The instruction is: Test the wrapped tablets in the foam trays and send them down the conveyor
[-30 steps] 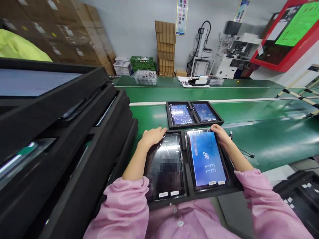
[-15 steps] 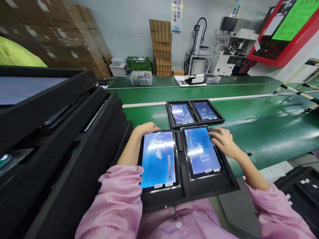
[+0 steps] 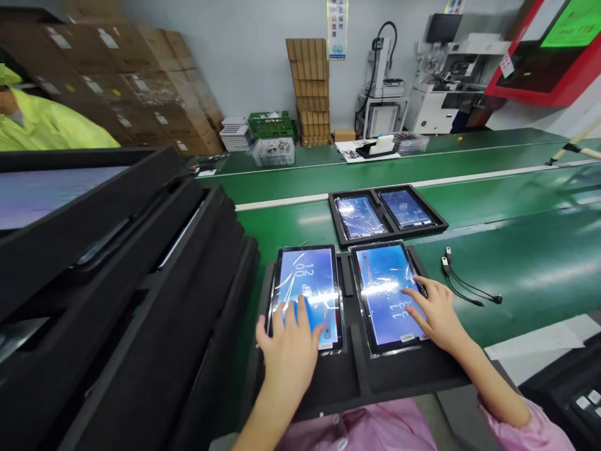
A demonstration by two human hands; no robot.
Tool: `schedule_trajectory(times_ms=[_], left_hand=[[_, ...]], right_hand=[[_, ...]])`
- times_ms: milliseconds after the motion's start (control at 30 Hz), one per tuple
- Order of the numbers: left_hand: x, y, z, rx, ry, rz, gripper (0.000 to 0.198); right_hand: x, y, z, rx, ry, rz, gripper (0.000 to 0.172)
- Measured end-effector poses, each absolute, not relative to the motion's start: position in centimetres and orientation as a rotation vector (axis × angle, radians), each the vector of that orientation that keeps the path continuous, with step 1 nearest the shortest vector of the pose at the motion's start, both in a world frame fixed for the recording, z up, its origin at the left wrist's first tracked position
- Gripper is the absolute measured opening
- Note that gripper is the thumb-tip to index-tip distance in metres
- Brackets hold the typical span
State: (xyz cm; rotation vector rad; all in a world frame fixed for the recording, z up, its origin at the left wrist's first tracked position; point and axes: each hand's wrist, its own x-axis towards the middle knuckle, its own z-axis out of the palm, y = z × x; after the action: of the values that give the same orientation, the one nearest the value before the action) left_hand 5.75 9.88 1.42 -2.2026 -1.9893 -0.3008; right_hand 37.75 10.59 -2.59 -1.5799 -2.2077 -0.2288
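Two lit tablets lie in a black foam tray close to my body. Over the lower half of the left tablet is my left hand, its fingers spread on or just above the screen, which shows 12:00. My right hand is open at the right edge of the right tablet, fingertips at the screen showing 11:33. Clear film shows around the edges of both tablets, with small white labels along their near ends.
A second black tray holding two tablets lies behind on the green belt. Two short black cables lie to the right. Tall stacked foam trays crowd my left side. A person in a yellow garment is beyond them.
My left hand has moved from the left tablet's far edge to over its screen, which now shows a clock. My right hand has come nearer along the right tablet's edge. The cables are now uncovered.
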Motion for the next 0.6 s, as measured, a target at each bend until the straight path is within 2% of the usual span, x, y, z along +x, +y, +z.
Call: schedule_trajectory(times_ms=[100,167,233,333,400,467,600], left_hand=[[7.0,8.9,-1.2,-2.378,-1.905,-0.372,0.049],[7.6,9.1,-1.9,-2.583,-1.761,-0.425,0.054],[7.7,9.4,-2.2,-2.721,-1.589,-0.490,0.059],[7.2,9.4,-2.2,-2.692,-1.477,-0.593,0.056],[6.7,9.3,-2.2,-2.642,-1.450,-0.651,0.051],[6.4,9.1,-2.3,-2.633,-1.386,-0.678,0.048],[6.2,9.2,-2.2,-2.627,-1.243,-0.684,0.044]], right_hand=[[37.6,11.0,-1.7,-1.386,-2.418,-0.020,0.035],[39.4,11.8,-1.4,-1.403,-2.370,0.090,0.037],[43.0,12.5,-1.3,-1.672,-2.150,0.118,0.039],[49.4,13.2,-1.7,-2.302,-1.882,0.212,0.043],[52.4,13.4,-2.3,-2.501,-1.850,0.395,0.034],[53.6,13.5,-2.8,-2.471,-1.889,0.556,0.017],[53.1,13.6,-3.4,-2.323,-1.869,0.716,0.022]])
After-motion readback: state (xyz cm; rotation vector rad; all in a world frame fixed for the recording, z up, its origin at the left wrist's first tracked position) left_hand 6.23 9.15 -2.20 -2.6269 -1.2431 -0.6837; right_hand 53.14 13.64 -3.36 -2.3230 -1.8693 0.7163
